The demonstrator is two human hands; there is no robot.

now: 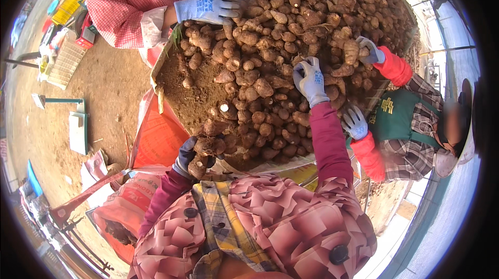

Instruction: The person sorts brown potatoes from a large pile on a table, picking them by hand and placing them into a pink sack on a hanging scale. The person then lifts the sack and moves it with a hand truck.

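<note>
A wide heap of brown taro corms (269,41) covers the soil-strewn surface before me. My left hand (187,158), in a grey-blue work glove, holds a knobbly taro clump (208,142) at the heap's near left edge. Dirt and root hairs cling to this clump. Farther out, my gloved right hand (311,78) reaches over the heap, its fingers bent down onto the corms; whether it grips one is hidden. One cut corm (224,107) shows a white face between my hands.
Across the heap, one person's gloved hand (208,8) rests on corms. At right, a co-worker in a green apron (393,115) holds a large taro clump (351,49). Red sacks (158,135) hang at the near left edge. A platform scale (79,131) stands on the dirt ground.
</note>
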